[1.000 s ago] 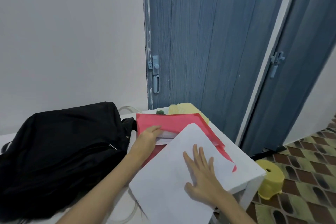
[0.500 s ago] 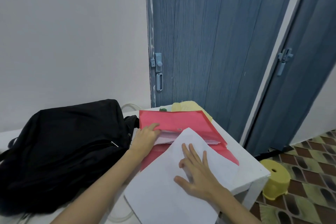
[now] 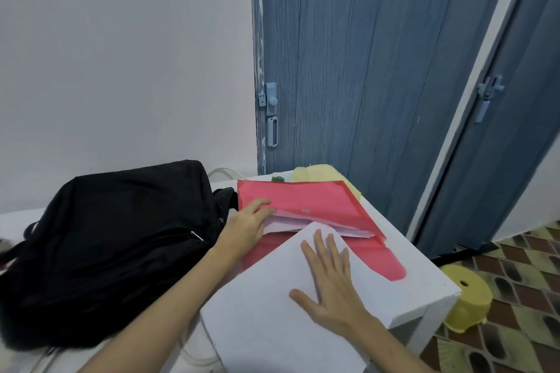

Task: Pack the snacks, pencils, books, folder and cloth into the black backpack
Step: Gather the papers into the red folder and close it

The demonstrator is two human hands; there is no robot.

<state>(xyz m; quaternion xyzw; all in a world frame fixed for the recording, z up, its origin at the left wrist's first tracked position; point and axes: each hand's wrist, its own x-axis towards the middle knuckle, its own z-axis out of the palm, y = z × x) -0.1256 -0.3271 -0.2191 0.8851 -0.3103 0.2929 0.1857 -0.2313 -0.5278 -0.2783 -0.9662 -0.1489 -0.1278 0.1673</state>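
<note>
Red translucent plastic folder [image 3: 306,206] lies at frame centre, its snap flap raised by my left hand [image 3: 247,225], whose fingers curl under the flap edge above a stack of white sheets. My right hand [image 3: 330,277] lies flat, fingers straight and spread, pressing a large white paper sheet [image 3: 272,312] whose far corner touches the folder's mouth. I judge the sheet must slide up-frame and leftward along its long axis into that opening. Matte black fabric backpack [image 3: 106,236] slumps at left, touching the folder's left edge; yellow crumpled cloth [image 3: 321,172] sits behind the folder.
</note>
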